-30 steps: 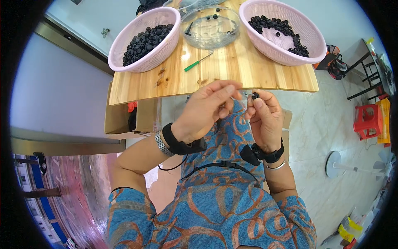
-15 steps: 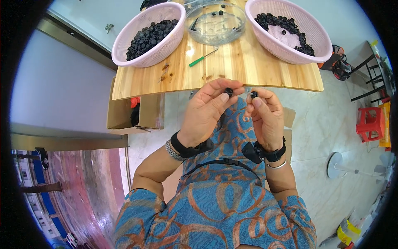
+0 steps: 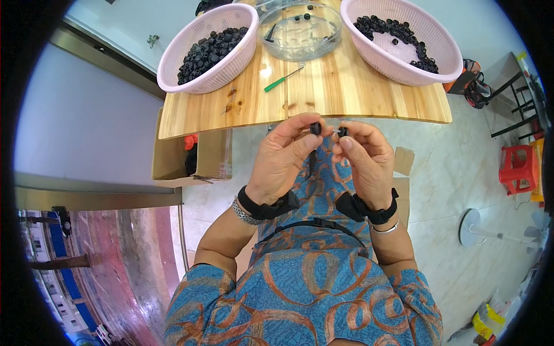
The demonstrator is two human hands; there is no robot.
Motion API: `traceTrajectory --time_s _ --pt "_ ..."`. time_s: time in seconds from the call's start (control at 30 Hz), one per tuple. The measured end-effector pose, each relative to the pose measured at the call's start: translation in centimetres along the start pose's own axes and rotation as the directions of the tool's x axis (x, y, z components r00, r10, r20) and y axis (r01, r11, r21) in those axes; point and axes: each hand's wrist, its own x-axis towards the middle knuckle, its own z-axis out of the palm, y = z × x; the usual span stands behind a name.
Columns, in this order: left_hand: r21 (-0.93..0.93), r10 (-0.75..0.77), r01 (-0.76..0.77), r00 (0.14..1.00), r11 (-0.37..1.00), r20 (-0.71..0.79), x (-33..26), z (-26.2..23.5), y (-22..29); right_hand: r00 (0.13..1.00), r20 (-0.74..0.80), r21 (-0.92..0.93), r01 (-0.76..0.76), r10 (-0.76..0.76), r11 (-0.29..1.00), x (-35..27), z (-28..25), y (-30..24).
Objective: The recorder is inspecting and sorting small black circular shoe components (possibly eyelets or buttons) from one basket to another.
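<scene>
My left hand (image 3: 283,153) pinches a small round black plastic part (image 3: 315,128) between thumb and fingers, just off the near edge of the wooden table (image 3: 358,104). Close to its right, my right hand (image 3: 369,161) grips a second small black part (image 3: 342,132), from which a thin clear or metallic stub points toward the left hand. A narrow gap separates the two parts. On the table a pink basket (image 3: 167,69) at the left holds a heap of black parts, and a second pink basket (image 3: 398,74) at the right holds fewer of them.
A clear round tray (image 3: 283,56) with small pieces stands between the baskets. In front of it lies a green-handled screwdriver (image 3: 276,84). An open cardboard box (image 3: 210,158) is below the table's left side. A red stool (image 3: 516,170) and a fan (image 3: 470,228) stand at the right.
My right hand has moved left, bringing its black part nearer to the one in my left hand. The left hand's part has turned and shifted slightly left.
</scene>
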Motion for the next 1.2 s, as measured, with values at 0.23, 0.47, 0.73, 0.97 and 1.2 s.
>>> traceTrajectory --time_s 0.23,0.47,0.73,0.97,1.2 --pt "-0.086 -0.083 0.079 0.995 0.993 -0.048 -0.1 -0.5 0.2 0.995 0.009 -0.192 0.102 -0.102 0.976 -0.2 0.4 0.2" --pt "-0.195 -0.110 0.103 0.994 0.975 -0.025 -0.1 -0.6 -0.1 0.968 0.028 -0.453 0.236 -0.251 0.860 0.0 0.8 0.4" --pt "-0.081 -0.070 0.067 0.997 0.994 -0.036 -0.2 -0.2 -0.1 0.949 0.079 -0.602 0.289 -0.304 0.744 0.1 1.3 -0.3" --pt "-0.033 -0.053 0.052 0.997 0.998 -0.056 -0.2 -0.2 -0.3 0.949 0.122 -0.700 0.289 -0.290 0.653 0.2 1.5 -0.7" --pt "0.008 -0.032 0.032 0.998 0.999 -0.048 -0.2 0.0 -0.6 0.936 0.129 -0.728 0.313 -0.327 0.610 0.3 1.5 -0.7"
